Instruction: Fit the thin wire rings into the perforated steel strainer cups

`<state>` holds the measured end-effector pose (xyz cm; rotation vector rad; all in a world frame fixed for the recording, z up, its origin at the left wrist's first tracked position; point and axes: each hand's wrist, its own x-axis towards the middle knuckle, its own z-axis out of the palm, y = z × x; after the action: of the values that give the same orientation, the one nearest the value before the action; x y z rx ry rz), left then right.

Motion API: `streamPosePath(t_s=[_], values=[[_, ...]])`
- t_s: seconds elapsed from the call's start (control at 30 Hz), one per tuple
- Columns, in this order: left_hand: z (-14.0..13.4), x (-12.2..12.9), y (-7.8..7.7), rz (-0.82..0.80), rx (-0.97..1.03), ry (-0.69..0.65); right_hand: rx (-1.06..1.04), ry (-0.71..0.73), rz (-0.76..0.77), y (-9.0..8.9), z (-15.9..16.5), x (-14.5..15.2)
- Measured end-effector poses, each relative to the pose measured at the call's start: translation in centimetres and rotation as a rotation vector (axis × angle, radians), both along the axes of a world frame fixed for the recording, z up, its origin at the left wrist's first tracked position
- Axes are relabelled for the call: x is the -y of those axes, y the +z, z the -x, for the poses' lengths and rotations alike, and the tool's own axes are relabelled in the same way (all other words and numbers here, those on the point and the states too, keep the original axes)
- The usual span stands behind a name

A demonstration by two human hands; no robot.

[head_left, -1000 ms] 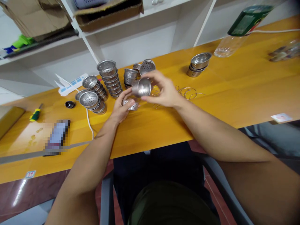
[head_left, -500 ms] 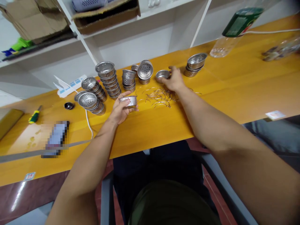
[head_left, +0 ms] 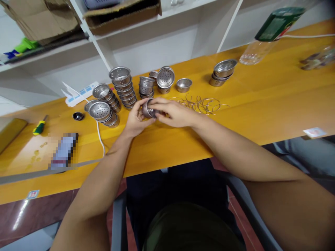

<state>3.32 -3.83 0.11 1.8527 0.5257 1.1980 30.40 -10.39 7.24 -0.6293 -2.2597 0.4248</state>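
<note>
Over the near part of the table, my left hand [head_left: 136, 120] holds a small perforated metal strainer cup [head_left: 147, 108] tipped on its side, with its opening turned to the right. My right hand [head_left: 171, 112] meets it from the right, fingers bent over the rim and partly in the opening, the thumb low at the edge. Whether anything lies inside the cup is hidden by those fingers. Just behind my right hand lies a loose heap of thin curved wire rings [head_left: 206, 104]. A single metal cup [head_left: 184, 85] stands upright beyond the wires.
Stacks of strainer cups [head_left: 123, 87] line the back left, with a short stack [head_left: 221, 75] at the right. A power strip [head_left: 82, 94], a phone [head_left: 64, 151], a screwdriver [head_left: 39, 127] and a small black cap [head_left: 77, 116] lie left. A plastic bottle [head_left: 258, 50] stands back right.
My right hand has let go of the single cup at the back and come left to the cup in my left hand. That cup has turned from upright onto its side. The wire heap is more spread.
</note>
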Motion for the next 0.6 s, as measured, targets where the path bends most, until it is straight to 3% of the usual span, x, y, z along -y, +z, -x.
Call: streamPosePath(t_s=[0.13, 0.47, 0.6], values=[[-0.1, 0.4, 0.4, 0.022, -0.025, 0.032, 0.095, -0.043, 0.026, -0.4, -0.4, -0.2], [-0.8, 0.8, 0.8, 0.046, -0.012, 0.025, -0.216, -0.076, 0.058, -0.4, 0.5, -0.4], [-1.2, 1.2, 1.1, 0.087, 0.01, 0.053, -0.499, -0.141, 0.239, -0.1, 1.4, -0.7]])
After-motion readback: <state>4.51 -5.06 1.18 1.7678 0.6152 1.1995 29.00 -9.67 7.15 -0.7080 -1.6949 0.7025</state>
